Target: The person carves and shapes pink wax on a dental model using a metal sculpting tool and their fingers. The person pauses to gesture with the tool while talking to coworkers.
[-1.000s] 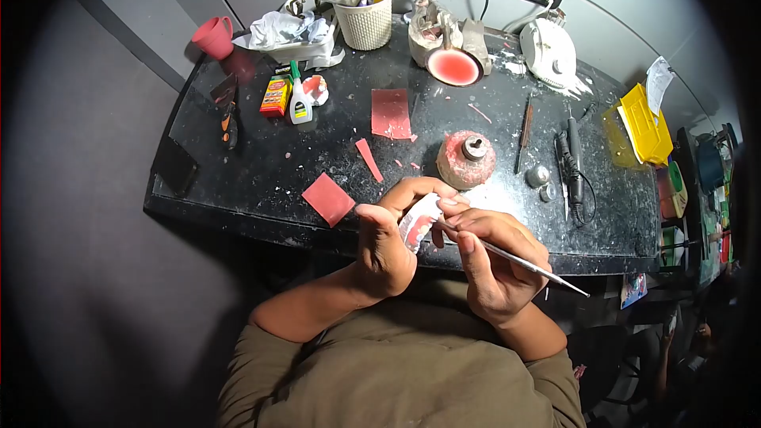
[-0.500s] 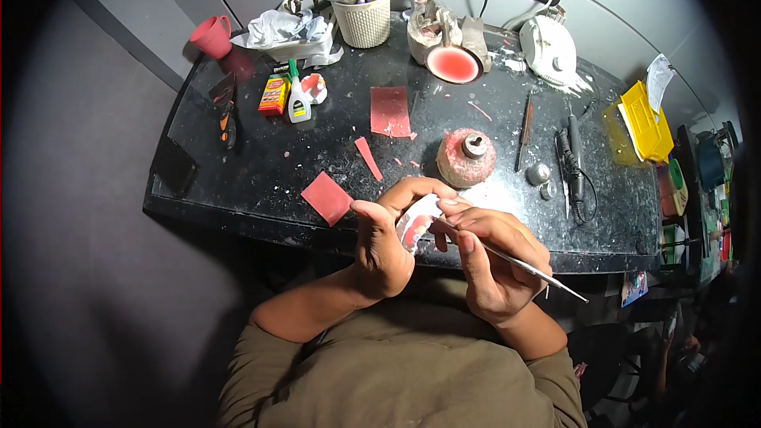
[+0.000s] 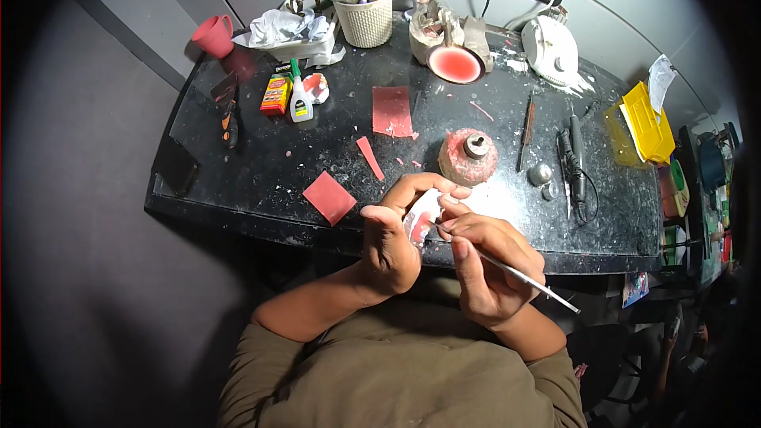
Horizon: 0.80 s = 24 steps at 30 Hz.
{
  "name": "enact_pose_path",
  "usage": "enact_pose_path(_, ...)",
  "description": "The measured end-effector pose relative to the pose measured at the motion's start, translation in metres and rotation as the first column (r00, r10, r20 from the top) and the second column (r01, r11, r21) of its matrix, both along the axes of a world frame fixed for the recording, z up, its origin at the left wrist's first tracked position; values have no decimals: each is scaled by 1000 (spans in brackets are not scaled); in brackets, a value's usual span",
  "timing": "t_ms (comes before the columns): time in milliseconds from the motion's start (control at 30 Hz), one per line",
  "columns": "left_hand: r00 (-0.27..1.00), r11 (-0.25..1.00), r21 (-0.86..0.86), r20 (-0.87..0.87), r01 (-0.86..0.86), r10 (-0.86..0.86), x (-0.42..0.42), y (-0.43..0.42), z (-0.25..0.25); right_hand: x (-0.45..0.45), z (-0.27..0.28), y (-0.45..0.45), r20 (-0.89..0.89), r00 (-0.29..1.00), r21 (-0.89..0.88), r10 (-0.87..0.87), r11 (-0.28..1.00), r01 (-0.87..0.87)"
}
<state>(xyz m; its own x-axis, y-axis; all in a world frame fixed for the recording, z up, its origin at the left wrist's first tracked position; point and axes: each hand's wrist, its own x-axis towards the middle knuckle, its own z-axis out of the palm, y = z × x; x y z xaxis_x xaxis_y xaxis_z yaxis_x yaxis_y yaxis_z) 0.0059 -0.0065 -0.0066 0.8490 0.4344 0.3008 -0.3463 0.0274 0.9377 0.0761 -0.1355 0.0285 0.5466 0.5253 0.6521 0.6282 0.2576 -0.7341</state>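
My left hand (image 3: 392,250) cradles a small white dental model (image 3: 410,226) just above the near edge of a black, speckled bench (image 3: 254,162). The fingers curl round its far side, and the thumb stands up, spread away from them. A smooth pink layer (image 3: 422,224) covers part of the model's face, turned towards my right hand (image 3: 499,277). That hand pinches a slim metal tool (image 3: 519,275) between thumb and fingers, pen-like, its thin tip at the pink layer and its long end slanting down and outwards. Whether the tip presses or only hovers I cannot tell. Fine control here, I judge, calls for a light pinch close to the working end, a spare fingertip braced on the model, and small strokes at a shallow angle so the tip does not gouge. The cradling fingers should hold the model steady without smearing the pink. Beyond my hands stands a pink-crusted round burner (image 3: 468,160); towards my left lies a flat pink sheet (image 3: 330,198).
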Motion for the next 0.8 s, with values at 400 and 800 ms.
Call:
enact_pose_path(400, 999, 999, 54, 44, -8, 6, 1, 2, -5, 1, -6, 0, -52, 997, 9, -53, 999, 54)
enact_pose_path(800, 996, 975, 211, 72, -65, 51, 1, 7, -13, -3, -5, 2, -33, 999, 39, -33, 999, 34)
